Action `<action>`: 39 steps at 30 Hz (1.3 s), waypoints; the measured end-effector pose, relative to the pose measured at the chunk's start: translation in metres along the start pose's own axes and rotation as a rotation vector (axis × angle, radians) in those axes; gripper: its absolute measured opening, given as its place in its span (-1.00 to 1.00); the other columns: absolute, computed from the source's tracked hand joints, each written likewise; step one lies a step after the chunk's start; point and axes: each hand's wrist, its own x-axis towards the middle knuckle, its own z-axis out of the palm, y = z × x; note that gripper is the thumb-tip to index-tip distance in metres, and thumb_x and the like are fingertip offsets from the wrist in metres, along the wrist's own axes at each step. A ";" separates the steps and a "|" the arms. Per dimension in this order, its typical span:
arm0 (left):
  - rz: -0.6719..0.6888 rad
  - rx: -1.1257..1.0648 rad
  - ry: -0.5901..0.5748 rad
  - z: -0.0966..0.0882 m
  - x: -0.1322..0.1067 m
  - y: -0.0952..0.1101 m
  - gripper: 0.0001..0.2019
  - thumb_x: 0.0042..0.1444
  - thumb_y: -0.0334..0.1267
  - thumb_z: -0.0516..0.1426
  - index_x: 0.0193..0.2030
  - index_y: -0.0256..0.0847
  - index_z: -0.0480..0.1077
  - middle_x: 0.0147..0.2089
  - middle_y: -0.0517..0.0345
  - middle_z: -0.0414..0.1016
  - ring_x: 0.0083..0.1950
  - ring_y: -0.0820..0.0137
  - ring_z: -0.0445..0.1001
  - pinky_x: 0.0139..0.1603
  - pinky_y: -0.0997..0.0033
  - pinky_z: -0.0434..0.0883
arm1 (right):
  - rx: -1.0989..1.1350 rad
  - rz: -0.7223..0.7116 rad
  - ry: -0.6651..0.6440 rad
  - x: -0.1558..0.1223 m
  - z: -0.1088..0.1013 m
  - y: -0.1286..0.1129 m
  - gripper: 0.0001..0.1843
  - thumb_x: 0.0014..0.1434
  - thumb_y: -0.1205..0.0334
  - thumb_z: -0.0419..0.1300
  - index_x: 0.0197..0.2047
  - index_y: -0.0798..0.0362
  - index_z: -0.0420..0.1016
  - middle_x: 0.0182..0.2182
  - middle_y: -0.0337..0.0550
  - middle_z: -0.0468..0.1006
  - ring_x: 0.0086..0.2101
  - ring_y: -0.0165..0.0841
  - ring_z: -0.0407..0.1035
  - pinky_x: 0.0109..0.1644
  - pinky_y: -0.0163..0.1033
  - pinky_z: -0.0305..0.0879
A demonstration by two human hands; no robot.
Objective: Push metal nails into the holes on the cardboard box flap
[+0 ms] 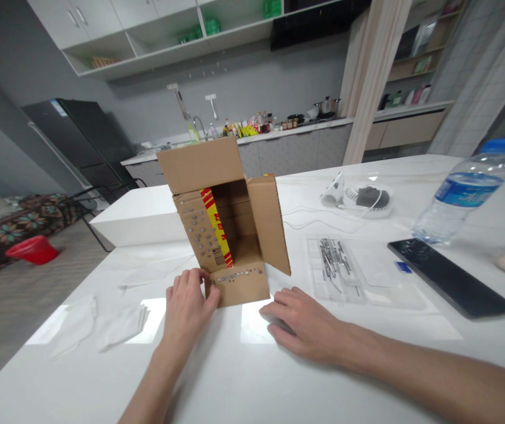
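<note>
A cardboard box [230, 224] lies on its side near the middle of the white tabletop [243, 377], its open mouth turned toward the camera, so the inside can be seen from the near edge. Its top flap sticks up and back, its right flap swings out to the right, and its lower flap lies forward and down onto the tabletop. The left hand [188, 306] rests at the left end of that lower flap, fingers curled round the flap's edge and thumb against its front — a light pinch on the cardboard that steadies the box rather than lifting it. The right hand [300, 321] lies palm down on the tabletop just right of the flap, fingers loosely spread and holding nothing; whether the fingertips touch the cardboard I cannot tell. Rows of small round metal pieces dot the left flap and the lower flap, beside a strip of yellow and red tape [217, 227]. To the right, within reach of the right hand, a clear plastic tray [358, 277] holds a bundle of thin metal pieces. Further right lie a dark flat device [451, 277] and a water bottle [468, 191] with a blue cap, and far behind them a clear container with a cable [367, 197]. Left of the hands, folded white tissues [119, 324] lie flat — clear of the box.
</note>
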 end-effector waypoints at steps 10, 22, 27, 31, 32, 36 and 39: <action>0.085 -0.112 -0.022 0.005 0.000 -0.001 -0.86 0.14 -0.24 0.05 -0.17 -0.14 0.36 -0.12 0.02 0.46 -0.03 0.10 0.39 0.00 0.03 0.31 | 0.002 -0.006 0.007 -0.001 0.000 -0.001 -0.79 0.30 0.28 0.14 -0.03 0.06 0.52 -0.26 -0.11 0.49 -0.21 -0.26 0.32 -0.08 -0.14 0.12; 0.100 -0.209 0.011 0.010 0.001 -0.002 -0.92 0.13 -0.24 0.05 -0.25 -0.13 0.33 -0.19 0.07 0.46 -0.07 0.13 0.43 -0.04 0.07 0.32 | -0.004 -0.004 -0.001 0.000 0.000 -0.001 -0.81 0.30 0.29 0.14 -0.06 0.06 0.51 -0.25 -0.10 0.50 -0.21 -0.26 0.33 -0.10 -0.15 0.11; 0.112 -0.243 -0.011 0.007 0.000 0.002 -0.91 0.16 -0.20 0.04 -0.27 -0.13 0.30 -0.26 0.11 0.49 -0.14 0.16 0.44 -0.02 0.06 0.29 | -0.013 -0.004 0.005 0.000 -0.001 -0.001 -0.81 0.30 0.30 0.14 -0.05 0.06 0.51 -0.26 -0.12 0.49 -0.21 -0.27 0.33 -0.10 -0.16 0.11; 0.130 -0.262 -0.065 0.005 -0.001 0.004 -0.88 0.18 -0.19 0.04 -0.23 -0.13 0.35 -0.30 0.14 0.51 -0.18 0.19 0.46 0.00 0.04 0.27 | -0.016 -0.003 0.005 0.000 -0.002 -0.001 -0.81 0.30 0.29 0.14 -0.05 0.06 0.52 -0.26 -0.11 0.50 -0.21 -0.27 0.33 -0.10 -0.15 0.12; 0.137 -0.268 -0.067 0.005 -0.001 0.004 -0.88 0.19 -0.19 0.03 -0.23 -0.13 0.36 -0.31 0.15 0.51 -0.19 0.20 0.46 0.00 0.04 0.27 | -0.017 -0.002 0.003 0.000 -0.002 -0.001 -0.80 0.30 0.29 0.14 -0.05 0.06 0.52 -0.25 -0.11 0.50 -0.21 -0.26 0.33 -0.10 -0.15 0.12; 0.157 -0.305 0.011 0.002 -0.002 0.004 -0.89 0.17 -0.22 0.03 -0.26 -0.12 0.35 -0.32 0.18 0.51 -0.25 0.26 0.44 -0.02 0.09 0.28 | -0.017 0.002 0.002 0.001 -0.001 -0.002 -0.80 0.30 0.29 0.15 -0.04 0.05 0.52 -0.26 -0.11 0.50 -0.21 -0.26 0.34 -0.10 -0.15 0.13; 0.200 -0.354 0.129 -0.001 -0.005 0.006 -0.91 0.18 -0.21 0.04 -0.28 -0.11 0.34 -0.32 0.20 0.50 -0.30 0.31 0.41 -0.09 0.18 0.30 | -0.015 0.006 -0.005 0.001 -0.002 -0.002 -0.81 0.30 0.29 0.15 -0.05 0.05 0.52 -0.26 -0.12 0.50 -0.21 -0.26 0.34 -0.09 -0.15 0.13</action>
